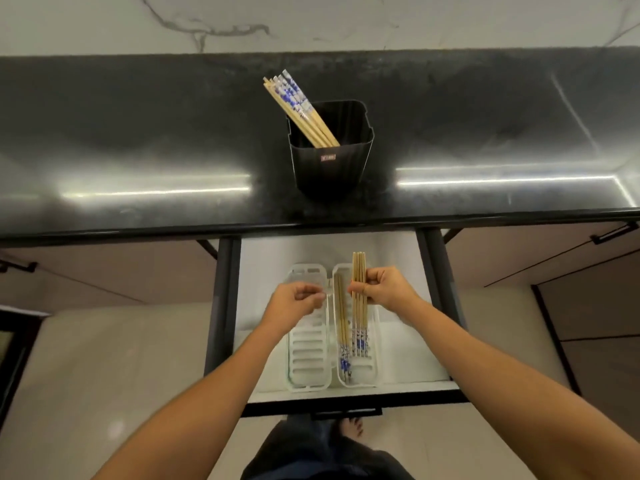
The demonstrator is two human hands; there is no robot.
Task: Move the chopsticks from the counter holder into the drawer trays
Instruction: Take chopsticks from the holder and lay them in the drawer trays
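Right hand (384, 289) pinching chopstick bundle (359, 268) over right tray (364, 373), loose chopsticks (342, 323) lying inside it, left hand (298, 300) curled just left of it, grip unclear, black holder (332, 171) beyond it.

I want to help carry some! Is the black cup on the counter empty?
Not empty. The black square plastic holder has a bunch of wooden chopsticks with blue-and-white tops leaning inside it.

Reaching forward and down with both bare arms (214, 375), hands close together. Pinching a bundle of chopsticks (359, 268) in the right hand (386, 289), fingers curled round its middle. Holding the left hand (296, 301) with fingers curled inward; too blurred to tell any grip.
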